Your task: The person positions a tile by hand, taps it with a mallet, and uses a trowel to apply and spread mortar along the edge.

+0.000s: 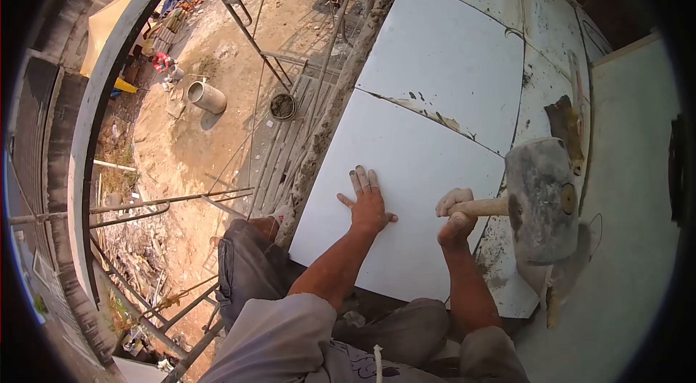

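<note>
My left hand (368, 202) lies flat with spread fingers on a large white tile (413, 245) in front of me. My right hand (457, 216) is wrapped round the wooden handle of a mallet (542, 202), whose big grey, worn head is raised to the right, near the wall. Beyond the near tile lies another white tile (449, 50), with a cement-smeared joint (435, 118) between the two. Dark mortar specks mark the strip along the right side of the tiles.
The ledge's rough edge (337, 104) drops off to the left, beside scaffold poles (246, 28) and planks (293, 144). A bucket of mortar (283, 106) stands on the planks. Down on the ground are a drum (207, 97) and a person in red (162, 61). A pale wall (631, 202) bounds the right.
</note>
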A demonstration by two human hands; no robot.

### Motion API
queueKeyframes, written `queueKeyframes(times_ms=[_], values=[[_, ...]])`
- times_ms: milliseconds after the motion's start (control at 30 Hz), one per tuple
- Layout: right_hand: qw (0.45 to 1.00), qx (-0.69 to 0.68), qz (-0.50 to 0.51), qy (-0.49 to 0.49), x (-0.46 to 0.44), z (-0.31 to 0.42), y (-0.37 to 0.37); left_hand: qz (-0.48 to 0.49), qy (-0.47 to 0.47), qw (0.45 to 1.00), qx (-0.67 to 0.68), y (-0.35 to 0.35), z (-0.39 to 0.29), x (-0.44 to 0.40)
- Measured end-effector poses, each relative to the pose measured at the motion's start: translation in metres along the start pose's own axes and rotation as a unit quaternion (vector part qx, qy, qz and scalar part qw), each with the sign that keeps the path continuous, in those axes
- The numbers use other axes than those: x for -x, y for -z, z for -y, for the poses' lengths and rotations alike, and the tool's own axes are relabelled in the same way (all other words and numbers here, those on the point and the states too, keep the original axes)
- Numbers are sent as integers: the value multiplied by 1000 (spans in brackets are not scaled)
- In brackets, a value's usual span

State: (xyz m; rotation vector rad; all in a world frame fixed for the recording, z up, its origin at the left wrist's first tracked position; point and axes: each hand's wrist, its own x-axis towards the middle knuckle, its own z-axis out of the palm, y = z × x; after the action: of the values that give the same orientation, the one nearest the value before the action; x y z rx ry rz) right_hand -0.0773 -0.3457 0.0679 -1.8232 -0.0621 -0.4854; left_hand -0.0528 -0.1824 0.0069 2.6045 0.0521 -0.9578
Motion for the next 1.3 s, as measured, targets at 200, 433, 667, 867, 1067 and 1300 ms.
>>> queueKeyframes(times_ms=[200, 433, 667, 867, 1067, 1300], values=[[964, 169, 111, -174, 29, -4, 4, 7, -21, 1000, -7, 6, -2, -7], [987, 82, -21, -135, 51, 81, 84, 14, -6, 999, -28, -3, -12, 10], [961, 13, -139, -240, 129, 124, 136, 60, -79, 985, -144, -50, -11, 61], [853, 226, -121, -454, 279, 17, 79, 29, -109, 980, -164, -60, -11, 64], [871, 115, -230, -418, 209, 69, 74, 20, -123, 979, -159, -58, -9, 70], [883, 78, -332, -323, 229, 126, 95, 41, -106, 974, -198, -58, -10, 66]])
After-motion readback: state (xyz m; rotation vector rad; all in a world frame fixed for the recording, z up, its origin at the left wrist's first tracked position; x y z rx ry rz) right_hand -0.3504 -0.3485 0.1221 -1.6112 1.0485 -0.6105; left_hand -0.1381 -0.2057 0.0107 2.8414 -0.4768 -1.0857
